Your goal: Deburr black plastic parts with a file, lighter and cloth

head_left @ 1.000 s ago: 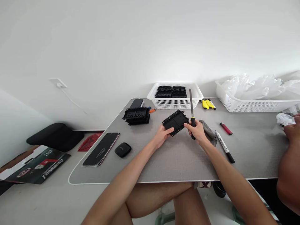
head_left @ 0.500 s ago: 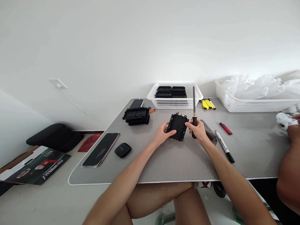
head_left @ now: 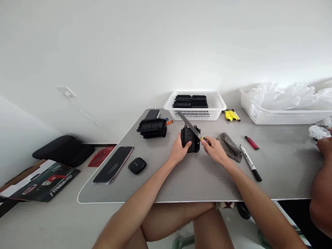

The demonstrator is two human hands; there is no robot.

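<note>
My left hand grips a black plastic part by its left side, thumb on its face. The part is a flat rectangle with toothed edges, held above the table. In my right hand is a file, held by its black and yellow handle. Its grey blade slants up and left across the top of the part; whether it touches the edge I cannot tell. A stack of similar black parts lies to the left, and a grey cloth is right of my right hand.
At the back stand a white basket with black parts and a white basket with plastic bags. A marker, a red lighter-like object, yellow-handled tools, a phone and a black case lie around. A co-worker's arm is at right.
The file has swung from upright beside the part to slanting left across its top. My right hand has moved slightly left, and the part has turned a little more upright.
</note>
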